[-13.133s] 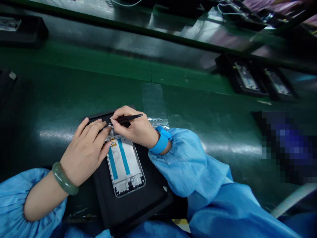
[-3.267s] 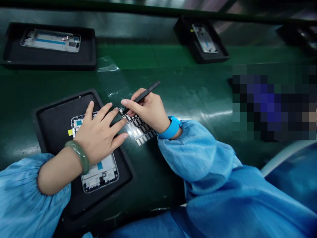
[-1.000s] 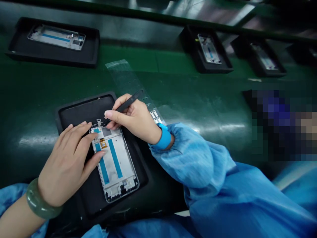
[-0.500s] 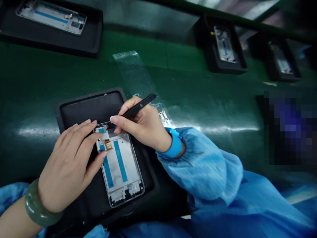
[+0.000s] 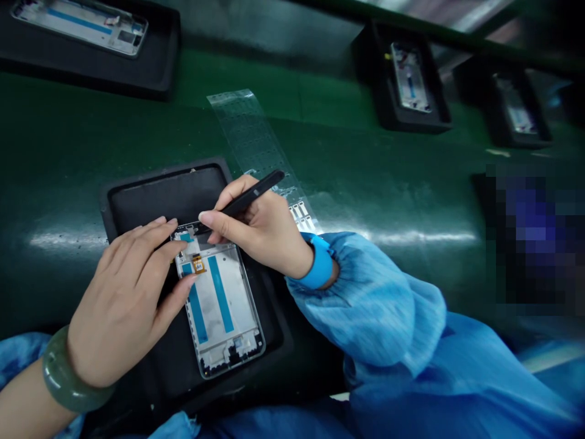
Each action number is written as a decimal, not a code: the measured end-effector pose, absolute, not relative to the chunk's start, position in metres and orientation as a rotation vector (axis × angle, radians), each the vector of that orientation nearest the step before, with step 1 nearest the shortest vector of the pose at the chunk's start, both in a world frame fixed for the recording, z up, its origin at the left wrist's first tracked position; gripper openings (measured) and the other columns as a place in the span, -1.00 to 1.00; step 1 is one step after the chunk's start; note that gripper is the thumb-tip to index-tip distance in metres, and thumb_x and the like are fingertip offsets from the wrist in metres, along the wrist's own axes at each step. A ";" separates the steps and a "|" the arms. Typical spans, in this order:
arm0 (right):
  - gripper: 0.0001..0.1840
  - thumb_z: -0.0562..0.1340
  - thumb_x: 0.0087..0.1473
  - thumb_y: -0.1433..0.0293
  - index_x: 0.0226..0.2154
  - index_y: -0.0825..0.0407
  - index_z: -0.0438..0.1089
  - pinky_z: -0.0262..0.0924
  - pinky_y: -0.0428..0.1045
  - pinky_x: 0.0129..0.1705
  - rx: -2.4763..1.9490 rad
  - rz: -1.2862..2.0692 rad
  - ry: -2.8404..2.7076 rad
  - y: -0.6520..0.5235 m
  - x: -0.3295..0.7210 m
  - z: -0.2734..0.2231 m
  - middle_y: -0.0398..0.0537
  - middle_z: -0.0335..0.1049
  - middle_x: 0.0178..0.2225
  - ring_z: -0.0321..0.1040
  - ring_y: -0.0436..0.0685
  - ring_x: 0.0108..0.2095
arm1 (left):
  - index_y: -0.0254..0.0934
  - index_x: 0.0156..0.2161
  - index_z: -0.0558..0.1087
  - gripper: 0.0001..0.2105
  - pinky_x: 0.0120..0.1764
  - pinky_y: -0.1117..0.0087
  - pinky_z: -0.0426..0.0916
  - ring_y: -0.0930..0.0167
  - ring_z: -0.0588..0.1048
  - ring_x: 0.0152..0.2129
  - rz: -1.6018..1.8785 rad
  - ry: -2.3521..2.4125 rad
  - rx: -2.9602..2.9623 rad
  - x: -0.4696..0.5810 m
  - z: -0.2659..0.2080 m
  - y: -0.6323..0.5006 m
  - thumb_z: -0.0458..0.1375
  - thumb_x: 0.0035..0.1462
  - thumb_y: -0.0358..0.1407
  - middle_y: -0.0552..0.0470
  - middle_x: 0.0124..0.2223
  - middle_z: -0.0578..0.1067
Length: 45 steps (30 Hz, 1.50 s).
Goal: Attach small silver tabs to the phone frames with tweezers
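A silver phone frame (image 5: 214, 299) with two blue strips lies across a black foam tray (image 5: 107, 201) in front of me. My left hand (image 5: 130, 280), with a green bangle on its wrist, rests at the frame's upper left edge. Its fingers are stretched and the thumb is apart, near a small orange flex cable (image 5: 198, 264). In my right hand (image 5: 260, 231) is a pair of black tweezers (image 5: 253, 194), gripped like a pen. Their tips point down at the top end of the frame and are hidden behind my fingers.
A clear plastic strip (image 5: 249, 128) with small white stickers (image 5: 300, 211) lies beyond my right hand. Another tray (image 5: 155, 79) with a phone frame (image 5: 82, 27) stands at the upper left. More trays with frames (image 5: 411, 79) stand at the upper right on the green bench (image 5: 365, 177).
The whole view has shifted slightly, so things sit a little further left and up. Both hands and the tweezers keep almost the same place on the phone frame.
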State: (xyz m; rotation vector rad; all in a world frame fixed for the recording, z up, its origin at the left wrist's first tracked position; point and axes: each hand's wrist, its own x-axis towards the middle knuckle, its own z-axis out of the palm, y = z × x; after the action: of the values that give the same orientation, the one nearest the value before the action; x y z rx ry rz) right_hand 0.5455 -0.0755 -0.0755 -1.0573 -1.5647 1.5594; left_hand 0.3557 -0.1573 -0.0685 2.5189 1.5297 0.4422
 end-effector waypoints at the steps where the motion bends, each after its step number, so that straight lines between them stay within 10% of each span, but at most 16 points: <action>1: -0.67 0.30 -0.08 0.18 -0.39 0.00 0.20 0.31 -0.13 -0.49 -1.057 1.557 -1.563 -0.076 0.545 -0.075 -0.28 0.34 -0.60 0.47 0.01 -0.51 | -0.38 -0.02 0.29 -0.65 0.07 0.05 0.20 0.15 0.26 0.08 0.441 1.528 2.519 0.356 -0.069 -0.157 0.03 0.17 -0.19 -0.25 0.08 0.32; 45: -0.70 0.28 -0.02 0.25 -0.38 -0.01 0.13 0.36 -0.15 -0.48 -0.961 1.428 -1.394 -0.075 0.537 -0.081 -0.28 0.30 -0.52 0.45 -0.05 -0.50 | -0.41 0.01 0.36 -0.64 -0.04 0.07 0.30 0.09 0.33 -0.04 0.335 1.568 2.751 0.365 -0.065 -0.155 0.09 0.11 -0.30 -0.28 0.02 0.35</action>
State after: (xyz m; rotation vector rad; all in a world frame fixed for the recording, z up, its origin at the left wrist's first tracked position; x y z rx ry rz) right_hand 0.5368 -0.0753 -0.0812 -0.9611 -1.3936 1.4283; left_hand 0.3651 -0.1546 -0.0652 2.7511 1.5681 0.3355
